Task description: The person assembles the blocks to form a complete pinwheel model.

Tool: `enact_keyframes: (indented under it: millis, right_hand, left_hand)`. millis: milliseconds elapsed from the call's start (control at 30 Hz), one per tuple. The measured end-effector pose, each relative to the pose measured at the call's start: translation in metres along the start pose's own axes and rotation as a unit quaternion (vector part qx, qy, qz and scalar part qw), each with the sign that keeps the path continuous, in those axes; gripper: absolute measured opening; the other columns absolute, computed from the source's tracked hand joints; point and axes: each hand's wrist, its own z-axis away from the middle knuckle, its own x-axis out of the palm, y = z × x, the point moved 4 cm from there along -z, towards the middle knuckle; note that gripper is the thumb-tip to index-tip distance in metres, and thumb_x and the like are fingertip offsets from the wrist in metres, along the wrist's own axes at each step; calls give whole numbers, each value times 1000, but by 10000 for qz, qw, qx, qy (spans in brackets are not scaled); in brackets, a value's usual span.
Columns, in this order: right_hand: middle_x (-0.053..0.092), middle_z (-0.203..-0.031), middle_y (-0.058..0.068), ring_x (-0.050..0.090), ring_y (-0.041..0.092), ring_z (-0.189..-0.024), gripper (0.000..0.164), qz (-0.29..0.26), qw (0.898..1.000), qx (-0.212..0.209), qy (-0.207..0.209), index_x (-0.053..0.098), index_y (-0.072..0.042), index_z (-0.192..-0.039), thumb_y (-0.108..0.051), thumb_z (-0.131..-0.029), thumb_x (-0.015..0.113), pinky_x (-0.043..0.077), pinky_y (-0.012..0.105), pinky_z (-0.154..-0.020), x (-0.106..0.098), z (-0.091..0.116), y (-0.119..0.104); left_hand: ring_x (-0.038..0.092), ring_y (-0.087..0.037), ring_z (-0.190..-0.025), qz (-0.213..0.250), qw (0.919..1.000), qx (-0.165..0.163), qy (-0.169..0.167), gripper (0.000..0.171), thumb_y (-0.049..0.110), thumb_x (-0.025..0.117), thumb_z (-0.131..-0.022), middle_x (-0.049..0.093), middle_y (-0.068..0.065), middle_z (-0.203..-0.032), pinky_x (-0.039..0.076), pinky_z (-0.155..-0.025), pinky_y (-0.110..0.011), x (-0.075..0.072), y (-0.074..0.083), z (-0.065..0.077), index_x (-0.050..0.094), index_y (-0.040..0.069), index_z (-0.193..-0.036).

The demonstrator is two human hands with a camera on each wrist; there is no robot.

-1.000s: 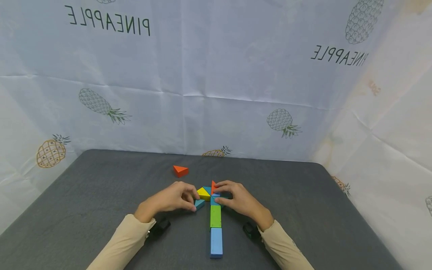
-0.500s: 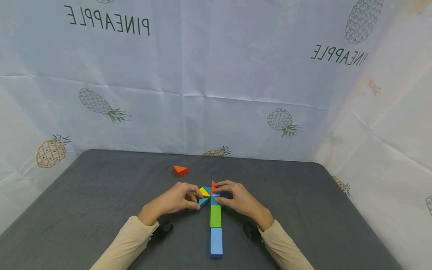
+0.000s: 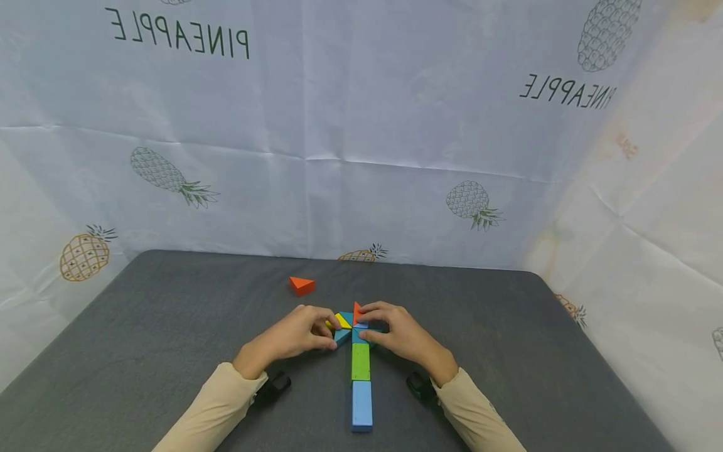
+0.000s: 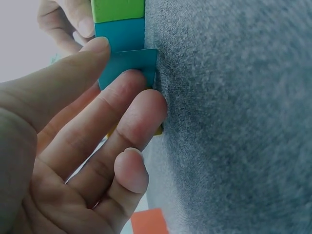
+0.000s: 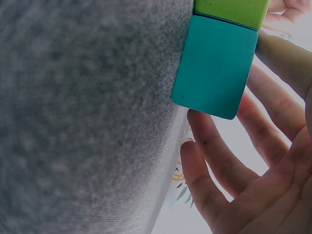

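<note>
My left hand pinches a teal triangular block between thumb and fingers; its tip meets the middle of a fan of blocks on the table. In the left wrist view that teal block stands against another teal piece below the green block. My right hand grips the fan from the right, thumb by a blue-teal block and fingertips at an orange-red triangular block. A yellow triangular block lies by my left fingertips. The right wrist view shows a large teal face beside my right fingers.
A green block and a light blue block run in a line from the fan towards me. One loose orange-red triangular block lies farther back on the dark grey table. A pineapple-print cloth hangs behind the table.
My left hand has slid slightly right, bringing the teal triangular block up against the fan's middle. My right hand has stayed in place.
</note>
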Motion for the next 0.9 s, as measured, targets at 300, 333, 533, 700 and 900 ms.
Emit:
enact_keyframes:
  millis: [300, 333, 533, 700, 900]
  right_hand:
    - [62, -135, 8, 57, 27, -127, 33, 4, 10000, 11, 2, 71, -10, -122, -28, -94, 69, 49, 47, -101, 0, 1, -1]
    - [62, -135, 8, 57, 27, -127, 33, 0, 10000, 14, 2, 71, -10, -122, -28, -94, 69, 49, 48, -101, -1, 1, -1]
    - [62, -135, 8, 57, 28, -127, 33, 15, 10000, 21, -2, 71, -10, -122, -28, -94, 69, 49, 48, -101, -1, 1, -1]
    - [62, -135, 8, 57, 27, -128, 34, 40, 10000, 27, 0, 70, -10, -122, -28, -94, 69, 49, 48, -101, -1, 0, -1]
    - [61, -136, 8, 56, 27, -129, 34, 56, 10000, 53, 5, 70, -11, -123, -28, -93, 70, 49, 48, -101, -1, 0, -1]
  left_hand:
    - [73, -13, -85, -35, 10000, -3, 37, 23, 13, 75, -87, 77, -5, -94, 55, -71, -22, 1, 2, 0, 70, 6, -109]
    - [73, -13, -85, -33, 10000, 0, 40, 23, 13, 75, -87, 77, -5, -94, 55, -71, -22, 1, 2, 0, 70, 7, -109]
    - [73, -11, -84, -34, 10000, -23, 77, 23, 14, 76, -87, 77, -4, -93, 55, -70, -22, 1, 1, -1, 70, 7, -108]
    - [72, -10, -83, -42, 9999, -68, 86, 24, 14, 76, -87, 76, -2, -91, 54, -70, -22, 1, 1, -2, 69, 7, -108]
    - [71, -9, -81, -80, 9999, -67, 102, 23, 14, 76, -87, 76, -1, -90, 54, -69, -22, 2, 0, -2, 69, 7, -108]
